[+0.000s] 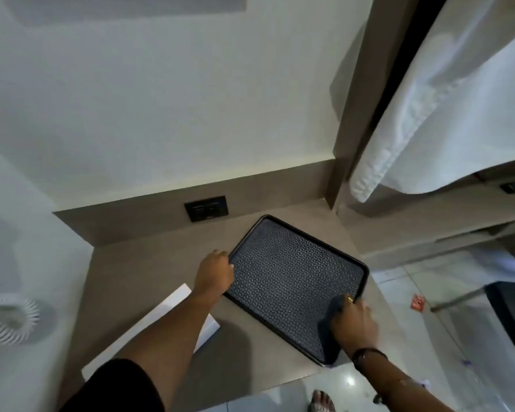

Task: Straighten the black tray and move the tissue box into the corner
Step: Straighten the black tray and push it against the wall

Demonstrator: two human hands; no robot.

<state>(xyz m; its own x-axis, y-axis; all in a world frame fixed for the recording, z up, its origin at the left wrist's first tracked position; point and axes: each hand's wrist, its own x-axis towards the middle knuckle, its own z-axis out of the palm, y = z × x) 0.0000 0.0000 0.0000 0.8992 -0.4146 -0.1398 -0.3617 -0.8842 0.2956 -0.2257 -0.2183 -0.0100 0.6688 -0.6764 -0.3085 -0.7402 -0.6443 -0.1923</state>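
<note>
The black tray (286,281) with a patterned bottom lies skewed on the brown counter, one corner aimed at the back wall. My left hand (214,273) grips its left rim. My right hand (353,325) holds the tray's near right corner, with a dark cloth (329,325) under the fingers. The white tissue box (164,319) lies on the counter's left side, partly hidden beneath my left forearm.
A black wall socket (206,208) sits in the low backsplash behind the tray. A white coiled cord (8,318) hangs at the far left. White fabric (446,114) hangs at the right above a shelf. The counter (149,263) ends just right of the tray, above tiled floor.
</note>
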